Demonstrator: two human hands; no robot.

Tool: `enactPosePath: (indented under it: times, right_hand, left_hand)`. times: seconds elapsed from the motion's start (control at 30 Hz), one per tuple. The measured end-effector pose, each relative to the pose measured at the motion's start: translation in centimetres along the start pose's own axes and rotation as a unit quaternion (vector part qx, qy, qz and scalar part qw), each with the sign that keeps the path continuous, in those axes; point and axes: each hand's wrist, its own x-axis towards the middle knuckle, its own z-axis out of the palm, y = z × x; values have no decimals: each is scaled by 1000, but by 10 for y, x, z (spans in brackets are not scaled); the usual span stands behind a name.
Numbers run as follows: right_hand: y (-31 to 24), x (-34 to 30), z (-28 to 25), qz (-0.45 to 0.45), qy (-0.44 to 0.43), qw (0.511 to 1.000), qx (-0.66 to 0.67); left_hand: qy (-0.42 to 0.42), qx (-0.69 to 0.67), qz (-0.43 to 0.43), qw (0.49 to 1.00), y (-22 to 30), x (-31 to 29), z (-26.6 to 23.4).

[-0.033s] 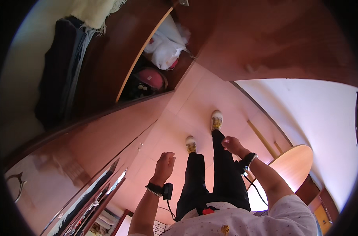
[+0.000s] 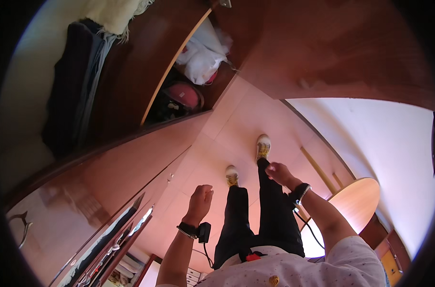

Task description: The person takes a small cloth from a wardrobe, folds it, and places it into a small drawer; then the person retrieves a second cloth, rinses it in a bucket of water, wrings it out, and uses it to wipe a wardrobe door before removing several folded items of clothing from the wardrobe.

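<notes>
Both of my hands hang in the air in front of my dark trousers. My left hand (image 2: 200,204) is to the left of my left leg, its fingers loosely curled together and nothing seen in them. In front of my right thigh, my right hand (image 2: 280,174) is also curled in, with no object showing. Each wrist wears a black band with a small black box (image 2: 204,232) and a cable. Neither hand touches the open wardrobe (image 2: 153,107) ahead on the left, where a white plastic bag (image 2: 200,62) and a pink-and-dark bag (image 2: 185,94) lie low inside.
Dark clothes (image 2: 71,91) and a cream fringed cloth (image 2: 113,14) hang at the upper left. A large brown door (image 2: 332,52) spans the upper right. Close on my right stands a round wooden stool (image 2: 361,198). Along the lower left runs a glossy panel (image 2: 107,182).
My right hand has shifted very slightly left and upward. My left hand, my feet and the things around stay where they were.
</notes>
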Motion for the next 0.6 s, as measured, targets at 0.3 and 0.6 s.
enactPosePath:
  times: [0.3, 0.6]
  right_hand:
    - [-192, 84, 48, -348, 6, 936, 62]
    - [-224, 94, 93, -362, -29, 931, -38]
  left_hand:
    - [-26, -51, -62, 996, 7, -22, 30]
    - [-39, -94, -87, 991, 6, -23, 65]
